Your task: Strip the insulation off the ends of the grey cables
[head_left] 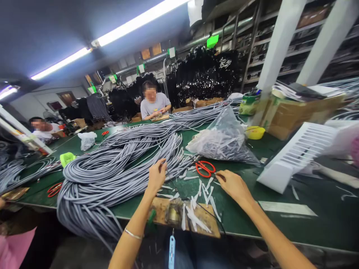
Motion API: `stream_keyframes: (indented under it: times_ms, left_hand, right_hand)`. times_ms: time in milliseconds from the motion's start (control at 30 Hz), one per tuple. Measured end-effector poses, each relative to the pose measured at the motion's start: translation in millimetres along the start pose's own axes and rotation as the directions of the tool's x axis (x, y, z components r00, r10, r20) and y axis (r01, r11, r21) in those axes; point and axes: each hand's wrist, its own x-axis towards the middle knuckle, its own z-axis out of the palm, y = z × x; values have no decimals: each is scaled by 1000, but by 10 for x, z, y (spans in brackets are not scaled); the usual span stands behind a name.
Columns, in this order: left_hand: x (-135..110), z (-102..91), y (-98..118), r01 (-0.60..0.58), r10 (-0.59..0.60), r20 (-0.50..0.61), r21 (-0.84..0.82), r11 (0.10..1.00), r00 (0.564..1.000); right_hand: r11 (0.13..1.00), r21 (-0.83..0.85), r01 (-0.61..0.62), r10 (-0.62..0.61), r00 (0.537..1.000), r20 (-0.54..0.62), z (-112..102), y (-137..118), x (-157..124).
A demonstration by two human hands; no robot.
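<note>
Both forearms come in from the bottom edge, a thin bracelet on the left wrist, and the left hand is up at the cut ends of the grey cables, fingers curled in and thumb raised, closed on the ends where the big looped bundle fans out across the table. Over to the right hand: it lies low on the green surface, fingers drawn together and pointing left, fingertips just beside the red scissors; whether anything is pinched between them, I cannot tell. Between and below the two hands, white strips lie scattered, some on the green top and some on a wooden board at the near edge, which carries a small metal fixture. A blue tag hangs under that board. Beyond the scissors sits a clear plastic bag stuffed with white scraps, and just beside it a yellow bowl. Further right, a white slatted rack leans in front of a cardboard box. Far left, a second pair of red scissors lies by the cable loops. Across the table, a co-worker in a grey shirt sits with both hands on the far end of the cables.
</note>
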Motion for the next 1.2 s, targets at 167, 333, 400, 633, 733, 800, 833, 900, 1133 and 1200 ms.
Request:
stream_keyframes:
  times_ms: [167,333,400,633,733,800,833,900,1133,1200]
  left_hand:
    - [-187,-207,409,-74,89,80,-180,981,993]
    - [-147,-221,594,-217,217,38,-2,976,976]
    - [-54,-178,534,-155,154,21,186,970,988]
    - [31,64,249,2,-10,66,114,994,998]
    - [32,116,233,14,-15,35,30,999,999]
    - [65,99,228,35,-35,-5,-37,999,999]
    - [87,74,221,47,-48,-25,-69,997,999]
    - [128,-2,198,72,-79,-52,-127,989,996]
    - [222,-75,132,138,-149,-15,-297,945,989]
    - [273,51,154,148,-149,22,-333,931,989]
  right_hand:
    - [1000,20,13,-12,999,-32,57,-139,134]
    - [997,-33,-71,68,994,-87,34,1,24]
    - [997,-36,-72,69,995,-73,22,45,-55]
    - [997,55,49,-51,998,27,70,-264,-208]
    - [979,141,150,-167,979,118,144,-608,-123]
    - [956,197,219,-254,952,173,215,-863,-29]
    - [944,218,249,-292,937,193,255,-984,18]
    - [921,251,296,-354,908,225,344,-1188,91]
    - [892,345,290,-368,911,185,540,-1204,218]
    - [893,388,226,-289,951,112,485,-1020,328]
